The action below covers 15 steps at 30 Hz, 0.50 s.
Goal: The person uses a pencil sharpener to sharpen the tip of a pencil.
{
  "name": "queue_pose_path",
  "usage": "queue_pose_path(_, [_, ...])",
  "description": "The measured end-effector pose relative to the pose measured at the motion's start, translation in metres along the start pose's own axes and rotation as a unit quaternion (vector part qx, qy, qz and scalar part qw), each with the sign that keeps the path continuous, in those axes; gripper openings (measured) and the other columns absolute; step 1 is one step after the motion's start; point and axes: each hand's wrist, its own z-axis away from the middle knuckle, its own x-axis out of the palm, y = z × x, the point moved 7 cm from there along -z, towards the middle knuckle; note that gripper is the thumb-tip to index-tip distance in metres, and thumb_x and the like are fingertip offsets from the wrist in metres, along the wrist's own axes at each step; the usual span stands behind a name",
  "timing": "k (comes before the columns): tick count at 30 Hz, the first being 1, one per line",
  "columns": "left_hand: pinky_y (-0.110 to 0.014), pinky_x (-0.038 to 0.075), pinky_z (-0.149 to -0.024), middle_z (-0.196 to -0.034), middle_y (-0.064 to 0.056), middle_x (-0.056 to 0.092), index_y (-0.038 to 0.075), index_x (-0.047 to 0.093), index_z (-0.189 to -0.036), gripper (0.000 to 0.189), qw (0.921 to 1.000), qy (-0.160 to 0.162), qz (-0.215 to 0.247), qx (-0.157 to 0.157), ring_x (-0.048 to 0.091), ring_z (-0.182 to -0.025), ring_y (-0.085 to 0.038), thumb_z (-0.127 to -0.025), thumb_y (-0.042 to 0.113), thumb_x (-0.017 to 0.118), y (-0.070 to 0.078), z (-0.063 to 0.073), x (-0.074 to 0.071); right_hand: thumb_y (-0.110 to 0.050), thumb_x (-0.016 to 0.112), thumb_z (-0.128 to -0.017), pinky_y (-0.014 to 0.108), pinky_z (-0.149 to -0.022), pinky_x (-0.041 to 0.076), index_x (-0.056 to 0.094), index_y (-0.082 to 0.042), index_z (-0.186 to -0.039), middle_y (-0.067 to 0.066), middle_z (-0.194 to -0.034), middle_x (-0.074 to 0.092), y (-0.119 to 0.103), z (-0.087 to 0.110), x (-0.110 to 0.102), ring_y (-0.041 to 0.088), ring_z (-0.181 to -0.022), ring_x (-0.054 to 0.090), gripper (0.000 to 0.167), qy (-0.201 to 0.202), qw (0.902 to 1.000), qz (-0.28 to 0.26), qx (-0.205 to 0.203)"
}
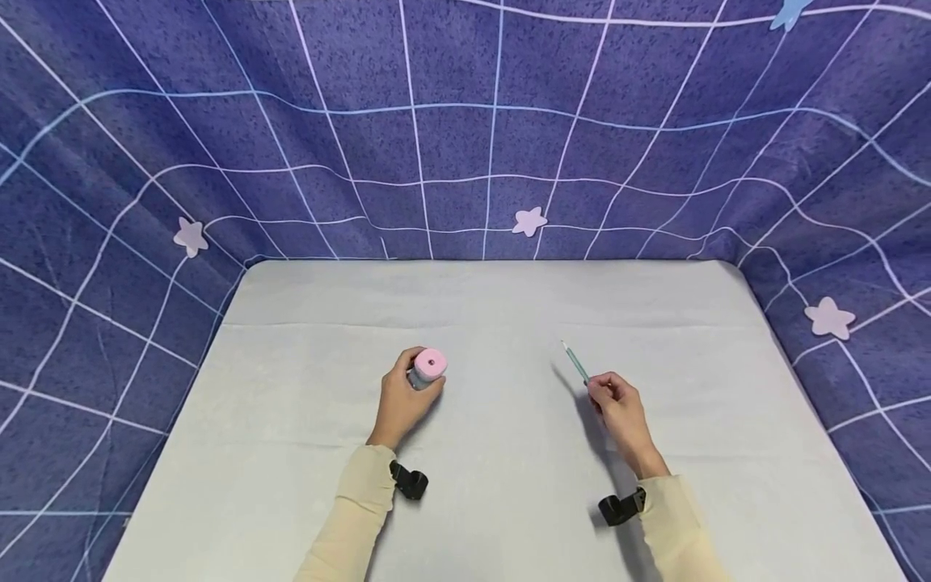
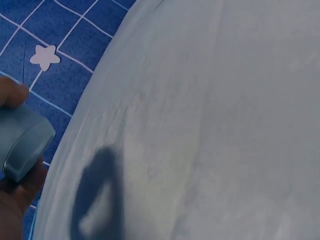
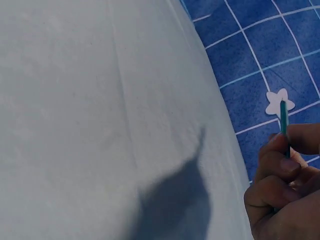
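Note:
My left hand (image 1: 404, 400) grips a pencil sharpener (image 1: 431, 364) between thumb and fingers. Its pink top has a small dark hole and faces up toward the head camera. In the left wrist view the sharpener's grey-blue body (image 2: 25, 140) shows at the left edge, with parts of the fingers above and below it. My right hand (image 1: 621, 412) pinches a green pencil (image 1: 575, 360), its pale pointed end directed up and to the left, away from the hand. The right wrist view shows the pencil (image 3: 284, 117) rising from the fingertips. Sharpener and pencil are well apart.
Both hands are over a table covered with a white cloth (image 1: 502, 469), on which their shadows fall. A blue curtain (image 1: 451, 137) with grid lines and stars closes off the back and both sides. Each wrist carries a small black camera (image 1: 410, 482).

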Motion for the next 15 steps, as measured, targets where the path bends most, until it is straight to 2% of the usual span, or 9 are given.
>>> queue_pose_path(5, [-0.049,0.048,-0.092,-0.115,-0.016,0.066,0.005,0.062,-0.121,0.052,0.9993,-0.019,-0.016,0.029,0.062,-0.107,-0.032,-0.073,0.009,0.08,0.005,-0.001,-0.006,-0.001,0.056,-0.093,0.02,-0.05,0.034,0.057,0.012,-0.094,-0.002,-0.065,0.05,-0.015,0.001,0.002,0.004,-0.055,0.042,0.013,-0.017,0.9957,0.045,-0.079])
queue_pose_path(9, [-0.048,0.049,-0.09,-0.111,-0.012,0.065,0.008,0.062,-0.123,0.054,0.9945,-0.054,-0.058,0.068,0.062,-0.105,-0.03,-0.072,0.009,0.08,0.015,-0.003,-0.005,-0.003,0.059,-0.092,0.021,-0.053,0.037,0.061,0.005,-0.092,0.007,-0.072,0.056,-0.029,0.004,0.008,0.006,-0.059,0.044,0.009,-0.04,0.9854,0.103,-0.13])
queue_pose_path(12, [-0.046,0.049,-0.089,-0.109,-0.009,0.063,0.009,0.061,-0.124,0.057,0.988,-0.073,-0.096,0.096,0.061,-0.102,-0.028,-0.071,0.009,0.081,0.026,-0.004,-0.005,-0.006,0.062,-0.091,0.021,-0.052,0.036,0.062,0.001,-0.089,0.009,-0.074,0.057,-0.041,0.008,0.013,0.006,-0.058,0.043,0.007,-0.051,0.9692,0.16,-0.18])
queue_pose_path(15, [-0.044,0.05,-0.087,-0.109,-0.008,0.062,0.009,0.061,-0.124,0.058,0.9793,-0.087,-0.14,0.117,0.06,-0.1,-0.026,-0.07,0.01,0.081,0.038,-0.004,-0.005,-0.006,0.064,-0.089,0.021,-0.049,0.034,0.063,-0.003,-0.086,0.002,-0.07,0.056,-0.054,0.015,0.019,0.003,-0.054,0.039,0.004,-0.053,0.9469,0.209,-0.238])
